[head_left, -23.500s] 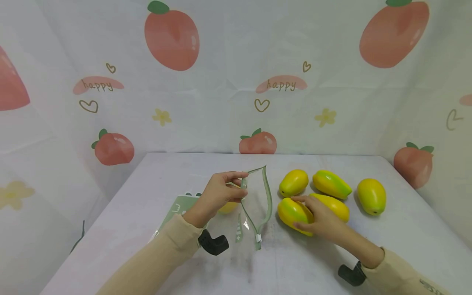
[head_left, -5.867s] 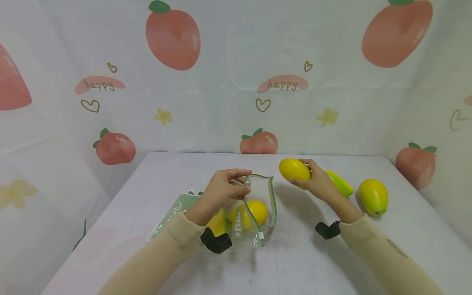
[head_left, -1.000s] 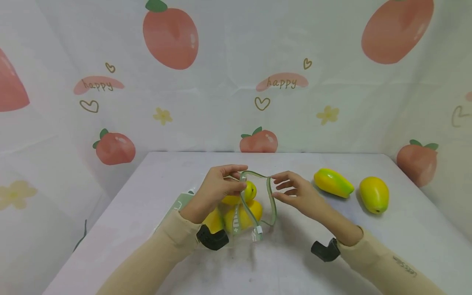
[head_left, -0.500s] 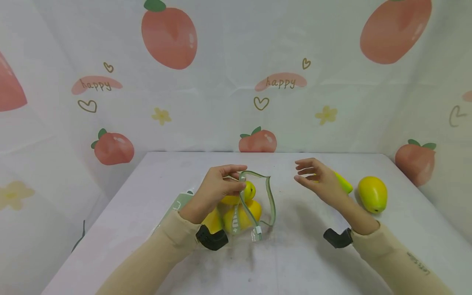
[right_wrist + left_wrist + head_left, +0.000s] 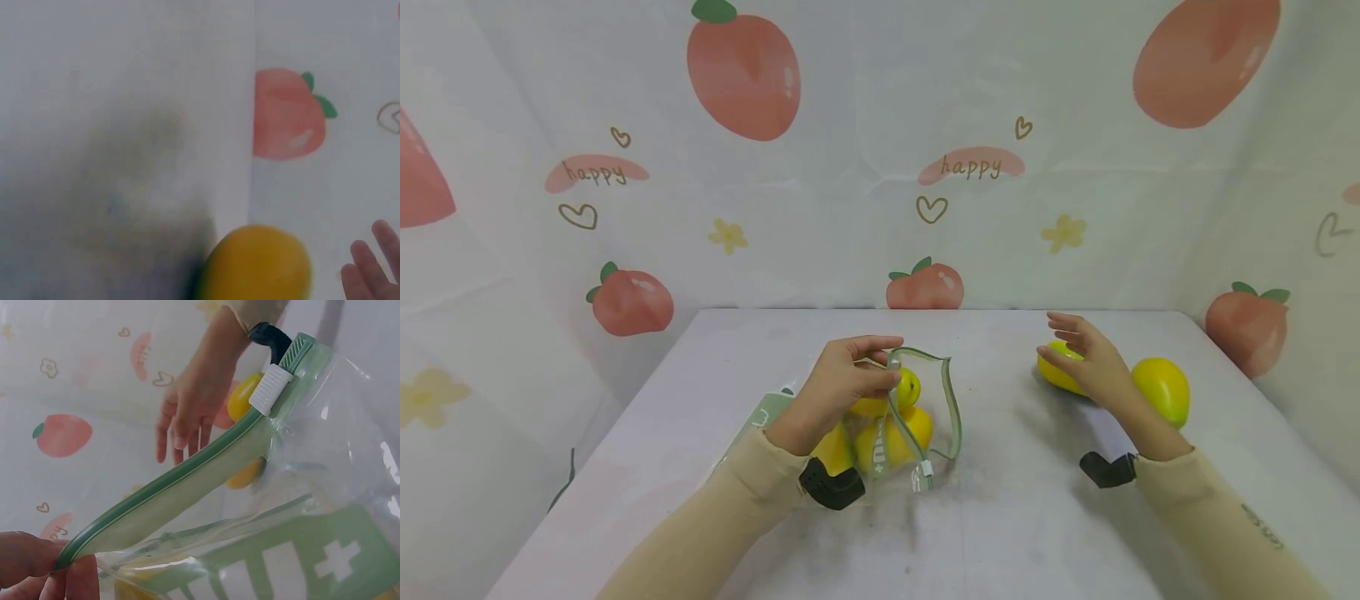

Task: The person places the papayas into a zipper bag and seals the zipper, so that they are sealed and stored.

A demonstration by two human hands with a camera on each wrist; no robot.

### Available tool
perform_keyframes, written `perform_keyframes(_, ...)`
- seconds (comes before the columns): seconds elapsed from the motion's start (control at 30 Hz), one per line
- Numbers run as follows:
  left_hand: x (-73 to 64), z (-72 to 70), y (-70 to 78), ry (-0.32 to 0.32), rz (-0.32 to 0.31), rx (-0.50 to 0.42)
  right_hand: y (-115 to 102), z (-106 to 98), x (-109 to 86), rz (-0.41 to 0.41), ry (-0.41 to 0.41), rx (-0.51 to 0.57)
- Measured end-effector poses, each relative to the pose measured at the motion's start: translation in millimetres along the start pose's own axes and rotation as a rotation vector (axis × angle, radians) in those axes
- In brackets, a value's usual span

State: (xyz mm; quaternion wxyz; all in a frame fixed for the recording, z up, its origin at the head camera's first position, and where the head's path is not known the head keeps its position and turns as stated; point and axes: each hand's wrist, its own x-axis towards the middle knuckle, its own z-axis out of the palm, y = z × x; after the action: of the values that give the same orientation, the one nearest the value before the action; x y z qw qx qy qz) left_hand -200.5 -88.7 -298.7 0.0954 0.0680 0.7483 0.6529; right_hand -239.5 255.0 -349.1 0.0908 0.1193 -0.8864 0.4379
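My left hand (image 5: 841,387) pinches the rim of a clear slider zip bag (image 5: 953,412), holding its mouth apart. The left wrist view shows thumb and fingers on the green zip strip (image 5: 169,485), with the white slider (image 5: 270,389) at its other end. Several yellow papaya-like fruits (image 5: 913,430) lie inside, partly hidden by the hand and printed panel. My right hand (image 5: 1093,362), fingers loosely extended and holding nothing, is over a yellow-green fruit (image 5: 1054,375), partly covering it. Another such fruit (image 5: 1163,390) lies to its right, behind the wrist.
Everything rests on a white table (image 5: 1000,533). A green printed bag piece (image 5: 766,414) lies flat left of the left hand. Behind the table hangs a white fruit-print cloth (image 5: 850,233). Each wrist wears a black camera mount (image 5: 832,486).
Earlier, the right hand carried a fruit to the bag; it now lies inside. Over the last second, the right hand has moved right, away from the bag, to the remaining fruits. The left hand stays put.
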Motion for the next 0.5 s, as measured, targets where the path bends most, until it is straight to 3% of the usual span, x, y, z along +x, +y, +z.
perform_keyframes(0.5, 1.7, 0.0, -3.3, -0.017, 0.016, 0.006, 39.8, -17.6, 6.0, 0.271, -0.149, -0.111)
